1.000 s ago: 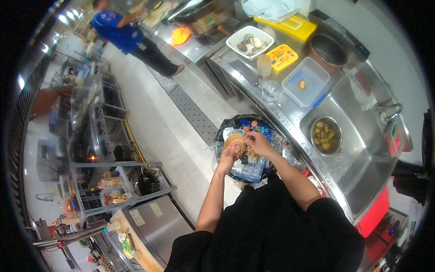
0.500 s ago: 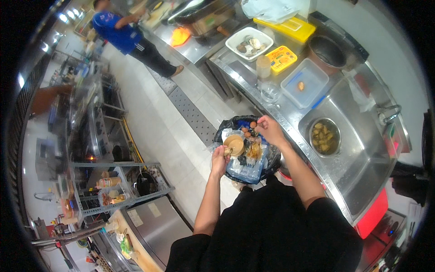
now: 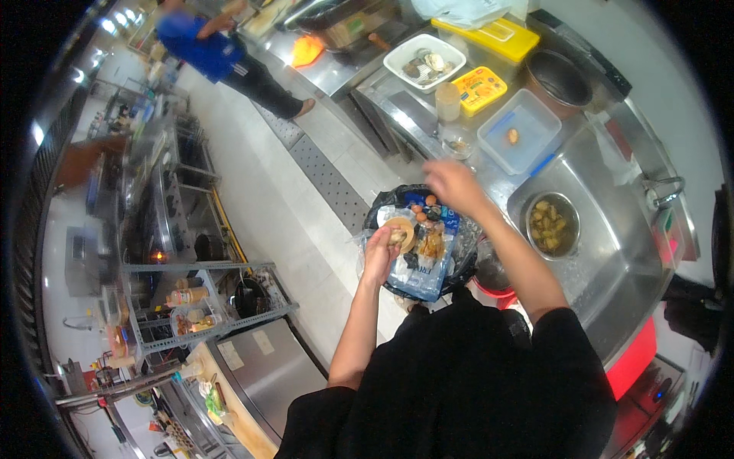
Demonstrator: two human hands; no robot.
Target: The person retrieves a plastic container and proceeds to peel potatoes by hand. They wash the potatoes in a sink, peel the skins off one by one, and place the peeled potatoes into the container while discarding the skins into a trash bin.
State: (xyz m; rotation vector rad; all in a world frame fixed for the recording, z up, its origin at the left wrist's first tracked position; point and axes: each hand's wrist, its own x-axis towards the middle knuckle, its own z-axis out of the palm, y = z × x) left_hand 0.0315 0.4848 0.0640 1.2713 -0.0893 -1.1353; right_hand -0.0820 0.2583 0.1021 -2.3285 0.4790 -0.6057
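My left hand point(image 3: 378, 249) is closed on a small pale-brown lump point(image 3: 397, 236), whose kind I cannot make out. It is over a bin lined with a black bag point(image 3: 397, 196). Behind the lump, a round tan disc or dish point(image 3: 404, 224) lies among the rubbish. Several brown eggshells point(image 3: 423, 211) and a blue and white plastic packet point(image 3: 418, 279) are in the bin. My right hand point(image 3: 453, 186), smeared by motion, is above the bin's far right rim. Nearest to it on the counter is a small clear bowl point(image 3: 457, 145) with bits inside.
On the steel counter stand a clear tub point(image 3: 527, 126) with one brown piece, a yellow tub point(image 3: 479, 89), a white container of shells point(image 3: 401, 61) and a dark pot point(image 3: 558, 80). The sink point(image 3: 612, 237) holds a metal bowl point(image 3: 575, 229) of yellowish pieces. A person in blue point(image 3: 195, 46) stands far left.
My right hand has moved from over the eggshells up and away toward the counter edge. My left hand has shifted slightly upward, its lump now in front of the tan disc.
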